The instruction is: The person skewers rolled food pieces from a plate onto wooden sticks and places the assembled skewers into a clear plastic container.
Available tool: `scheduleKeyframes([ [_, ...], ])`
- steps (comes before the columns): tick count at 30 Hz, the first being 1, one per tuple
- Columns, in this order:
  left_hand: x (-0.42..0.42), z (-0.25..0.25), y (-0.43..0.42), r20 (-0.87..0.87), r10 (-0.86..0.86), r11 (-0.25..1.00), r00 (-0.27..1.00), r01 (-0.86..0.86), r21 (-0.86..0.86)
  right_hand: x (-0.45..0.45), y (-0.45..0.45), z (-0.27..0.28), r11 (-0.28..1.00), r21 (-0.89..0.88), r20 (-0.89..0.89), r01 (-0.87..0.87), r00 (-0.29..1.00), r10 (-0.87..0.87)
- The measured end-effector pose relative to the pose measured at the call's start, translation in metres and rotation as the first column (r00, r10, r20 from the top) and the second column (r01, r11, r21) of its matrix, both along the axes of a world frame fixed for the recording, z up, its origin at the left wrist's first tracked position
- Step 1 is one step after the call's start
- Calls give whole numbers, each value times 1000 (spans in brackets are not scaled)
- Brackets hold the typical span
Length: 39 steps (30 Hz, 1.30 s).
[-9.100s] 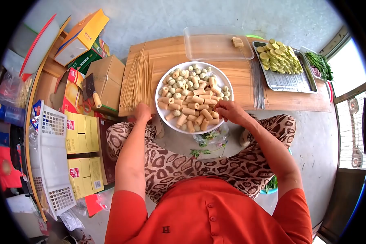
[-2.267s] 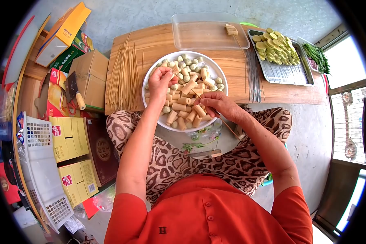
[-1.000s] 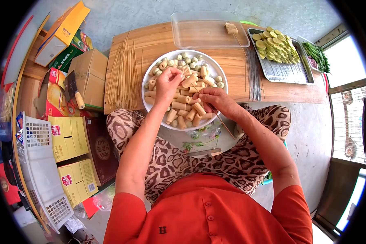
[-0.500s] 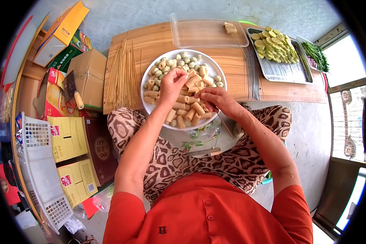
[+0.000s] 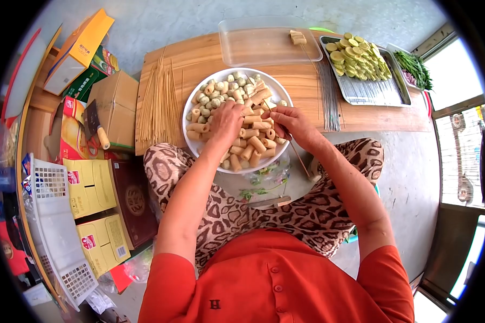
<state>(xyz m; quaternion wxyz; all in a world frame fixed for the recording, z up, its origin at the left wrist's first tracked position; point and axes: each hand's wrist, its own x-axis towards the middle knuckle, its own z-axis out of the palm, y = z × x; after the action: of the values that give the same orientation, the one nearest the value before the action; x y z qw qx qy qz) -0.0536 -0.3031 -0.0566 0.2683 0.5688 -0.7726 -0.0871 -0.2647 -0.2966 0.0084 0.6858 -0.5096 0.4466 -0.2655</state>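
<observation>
Bamboo skewer (image 5: pixel 300 159) pinched between fingers of right hand (image 5: pixel 297 127), long axis oblique, tail below-right of them, left hand (image 5: pixel 227 124) over tubular pieces (image 5: pixel 256 144), its finger closure indiscernible.

We are wearing a plain red shirt (image 5: pixel 242 264); its short sleeves (image 5: pixel 168 280) are ending above our elbows; small round buttons (image 5: pixel 278 289), red like the cloth, are running in a line down the front; a dark letter H (image 5: pixel 215 304) is marking the left side; below, we are wearing loose trousers (image 5: pixel 226 218), pale pinkish beige, with brown ringed blotches covering them like leopard print; our left hand (image 5: pixel 227 123) and right hand (image 5: pixel 293 127) are showing bare.
</observation>
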Motion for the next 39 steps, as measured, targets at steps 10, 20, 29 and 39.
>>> scheduleKeyframes([
  [10,15,-3,-30,-843,400,896,359,39,442,-5,5,8,997,5,-4,-74,997,74],
  [20,42,-7,-32,-839,515,851,-175,222,476,4,9,7,972,58,-19,-227,973,229],
  [29,39,-5,-31,-833,525,845,-174,225,486,5,7,3,972,63,-8,-226,974,227],
  [39,39,-5,-31,-840,510,856,-184,208,474,6,7,4,971,61,-20,-229,973,231],
])
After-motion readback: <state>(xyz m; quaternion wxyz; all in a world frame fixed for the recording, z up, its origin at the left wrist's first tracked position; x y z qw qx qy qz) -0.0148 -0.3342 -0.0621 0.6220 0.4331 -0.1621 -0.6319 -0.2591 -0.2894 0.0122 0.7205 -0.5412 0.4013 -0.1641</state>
